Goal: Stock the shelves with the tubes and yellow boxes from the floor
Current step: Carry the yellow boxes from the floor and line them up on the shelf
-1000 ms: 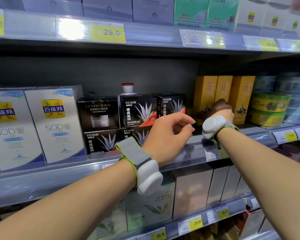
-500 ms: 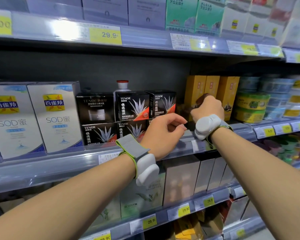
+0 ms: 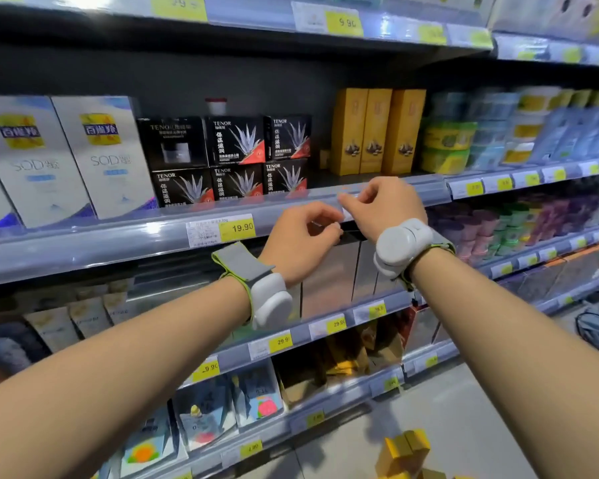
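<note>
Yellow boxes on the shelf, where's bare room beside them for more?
A bare gap lies left of the three yellow boxes, between them and the black boxes; a small box may sit at its back. Their right is crowded by green tubs. Both hands hang empty before the shelf edge.

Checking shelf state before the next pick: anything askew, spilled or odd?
Nothing looks spilled or damaged. Three yellow boxes stand upright in a row on the shelf. More yellow boxes lie loose on the floor, not yet stocked. Both hands hold no product.
</note>
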`<state>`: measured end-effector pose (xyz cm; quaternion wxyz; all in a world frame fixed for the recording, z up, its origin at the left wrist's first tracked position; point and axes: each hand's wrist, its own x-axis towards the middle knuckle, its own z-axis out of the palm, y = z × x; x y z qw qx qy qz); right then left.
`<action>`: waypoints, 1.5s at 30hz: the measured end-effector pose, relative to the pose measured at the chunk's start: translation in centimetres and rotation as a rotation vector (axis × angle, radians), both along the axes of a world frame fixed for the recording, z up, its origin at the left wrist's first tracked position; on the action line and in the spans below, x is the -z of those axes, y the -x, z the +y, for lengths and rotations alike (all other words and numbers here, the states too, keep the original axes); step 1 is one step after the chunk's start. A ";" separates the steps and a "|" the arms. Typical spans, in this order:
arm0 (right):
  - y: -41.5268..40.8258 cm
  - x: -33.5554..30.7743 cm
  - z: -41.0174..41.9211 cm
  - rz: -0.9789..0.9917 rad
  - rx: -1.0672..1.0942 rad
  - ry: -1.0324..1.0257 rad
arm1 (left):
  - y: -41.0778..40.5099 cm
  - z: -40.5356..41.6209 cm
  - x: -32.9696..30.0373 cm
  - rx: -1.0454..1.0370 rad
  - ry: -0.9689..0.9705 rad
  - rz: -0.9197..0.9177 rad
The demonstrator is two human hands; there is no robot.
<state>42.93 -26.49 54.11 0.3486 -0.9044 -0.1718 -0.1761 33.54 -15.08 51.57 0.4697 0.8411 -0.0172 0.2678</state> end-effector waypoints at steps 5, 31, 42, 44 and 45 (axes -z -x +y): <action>2.4 2.8 -2.6 0.069 -0.025 0.065 | 2.1 -1.5 3.6 -0.033 -0.028 0.030; 7.4 20.7 -10.4 0.578 0.044 0.199 | 4.2 -5.6 21.0 0.255 -0.119 0.484; 6.5 26.9 -16.2 0.786 0.200 0.277 | 1.6 -9.5 27.5 0.340 -0.189 0.743; 6.3 28.5 -16.9 0.813 0.209 0.296 | 0.9 -9.8 28.8 0.358 -0.208 0.770; 6.2 29.4 -17.1 0.832 0.212 0.307 | 0.7 -9.8 29.5 0.356 -0.217 0.793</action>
